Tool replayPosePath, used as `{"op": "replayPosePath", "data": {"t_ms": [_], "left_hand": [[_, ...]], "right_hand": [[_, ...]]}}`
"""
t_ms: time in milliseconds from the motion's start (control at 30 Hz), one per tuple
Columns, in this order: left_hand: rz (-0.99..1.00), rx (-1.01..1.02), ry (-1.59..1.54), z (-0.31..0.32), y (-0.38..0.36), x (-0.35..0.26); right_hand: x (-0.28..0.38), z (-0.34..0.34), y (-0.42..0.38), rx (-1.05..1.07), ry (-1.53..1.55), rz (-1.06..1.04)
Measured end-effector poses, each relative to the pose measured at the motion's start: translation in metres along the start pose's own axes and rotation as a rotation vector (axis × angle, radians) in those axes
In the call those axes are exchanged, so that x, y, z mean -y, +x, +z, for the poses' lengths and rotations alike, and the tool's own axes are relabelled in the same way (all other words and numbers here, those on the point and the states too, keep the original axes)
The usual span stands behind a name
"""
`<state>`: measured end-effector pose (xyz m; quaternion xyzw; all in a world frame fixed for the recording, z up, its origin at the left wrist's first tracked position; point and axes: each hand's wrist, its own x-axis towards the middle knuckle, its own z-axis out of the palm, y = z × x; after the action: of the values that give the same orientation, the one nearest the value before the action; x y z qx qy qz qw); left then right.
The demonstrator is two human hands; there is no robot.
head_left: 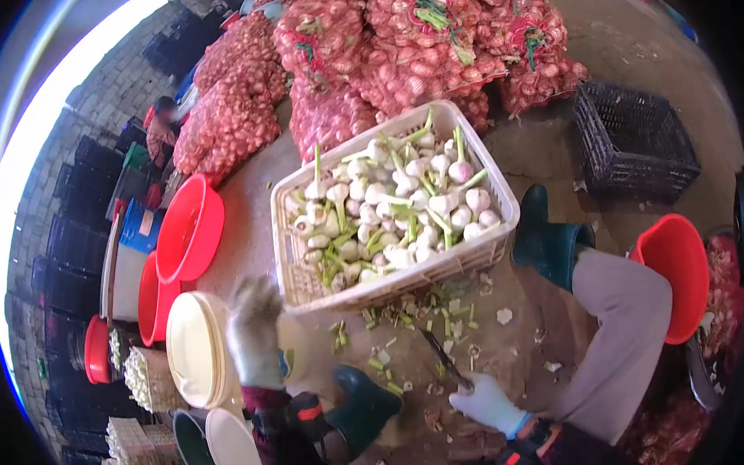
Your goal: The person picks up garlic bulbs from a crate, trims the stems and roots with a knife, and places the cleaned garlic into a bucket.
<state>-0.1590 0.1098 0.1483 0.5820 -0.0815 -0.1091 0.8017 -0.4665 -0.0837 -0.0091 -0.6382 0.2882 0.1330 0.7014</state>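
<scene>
A white plastic crate (398, 289) full of garlic bulbs with green stem stubs (395, 199) stands in front of me. My left hand (256, 318), in a dirty whitish glove, is raised beside the crate's near left corner; motion smears its fingers. Lower right, my right hand (484, 405), in a pale glove, is closed around the handle of a dark, long tool (443, 357), which points up and left towards the crate. Cut green stem pieces (448, 312) lie on the floor between the crate and my right hand.
Red mesh sacks of garlic (374, 60) are piled behind the crate. A black crate (635, 141) and a red basin (677, 279) are at right. Red tubs (190, 226), a cream bucket (197, 349) and bundled stems (147, 376) line the left. A person (162, 137) sits far left.
</scene>
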Motion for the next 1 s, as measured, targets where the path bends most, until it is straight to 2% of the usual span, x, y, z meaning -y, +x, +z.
{"op": "replayPosePath", "data": {"t_ms": [33,100,133,167,200,233,300,333,433,467,500,567,600,633,700,733,767,800,833,867,900,967,1000], "left_hand": [[-0.038,-0.02,0.324,0.047,0.017,0.012],[-0.146,0.203,0.727,0.071,0.076,0.057],[-0.133,0.299,0.849,0.08,0.104,0.084],[-0.225,0.347,0.969,0.087,0.126,0.107],[-0.294,0.375,1.091,0.088,0.149,0.133],[-0.363,0.406,1.211,0.089,0.171,0.161],[-0.048,0.51,1.545,0.097,0.194,0.194],[-0.037,0.48,1.806,0.114,0.189,0.194],[-0.176,0.425,1.871,0.127,0.197,0.195],[-0.003,0.402,1.857,0.119,0.196,0.198],[-0.004,0.41,1.863,0.115,0.198,0.193],[-0.128,0.458,1.665,0.116,0.198,0.17],[0.004,0.424,1.559,0.1,0.202,0.164],[-0.101,0.324,1.258,0.104,0.195,0.144],[-0.101,0.271,0.911,0.092,0.178,0.101],[-0.126,0.235,0.706,0.099,0.152,0.078],[-0.145,0.197,0.497,0.103,0.125,0.06],[-0.139,0.274,0.408,0.09,0.103,0.051],[-0.152,0.263,0.448,0.091,0.073,0.043],[-0.149,0.266,0.495,0.084,0.039,0.044],[-0.153,0.268,0.54,0.074,0.004,0.049],[-0.351,0.1,0.208,0.056,-0.055,0.065],[-0.374,0.161,0.296,0.058,-0.089,0.064]], "right_hand": [[0.0,-0.003,0.002,0.012,0.021,0.014],[0.015,-0.015,-0.002,-0.075,-0.137,-0.034],[0.014,-0.017,0.0,-0.116,-0.106,-0.006],[0.012,-0.018,0.001,-0.157,-0.075,0.028],[0.015,-0.016,0.0,-0.246,0.027,-0.086],[0.013,-0.019,0.004,-0.23,0.048,-0.05],[0.035,-0.024,0.008,-0.26,0.197,0.001],[0.034,-0.027,0.013,-0.264,0.2,0.016],[0.033,-0.033,0.017,-0.201,0.081,0.105],[0.036,-0.035,0.016,-0.182,0.042,0.138],[0.037,-0.036,0.016,-0.16,0.001,0.167],[0.033,-0.04,0.013,-0.161,-0.011,0.158],[0.03,-0.04,0.009,-0.155,-0.025,0.151],[0.031,-0.039,0.006,-0.152,-0.018,0.153],[0.038,-0.039,0.006,-0.307,0.207,-0.069],[0.036,-0.044,0.008,-0.241,0.125,0.014],[0.032,-0.045,0.009,-0.234,0.126,0.004],[0.026,-0.045,0.008,-0.167,0.128,0.028],[0.021,-0.044,0.007,-0.096,0.13,0.057],[0.017,-0.044,0.009,-0.059,-0.01,0.057],[0.023,-0.044,0.003,-0.107,-0.002,0.006],[0.036,-0.042,-0.008,-0.195,-0.125,-0.327],[0.044,-0.04,-0.014,-0.203,-0.24,-0.416]]}}
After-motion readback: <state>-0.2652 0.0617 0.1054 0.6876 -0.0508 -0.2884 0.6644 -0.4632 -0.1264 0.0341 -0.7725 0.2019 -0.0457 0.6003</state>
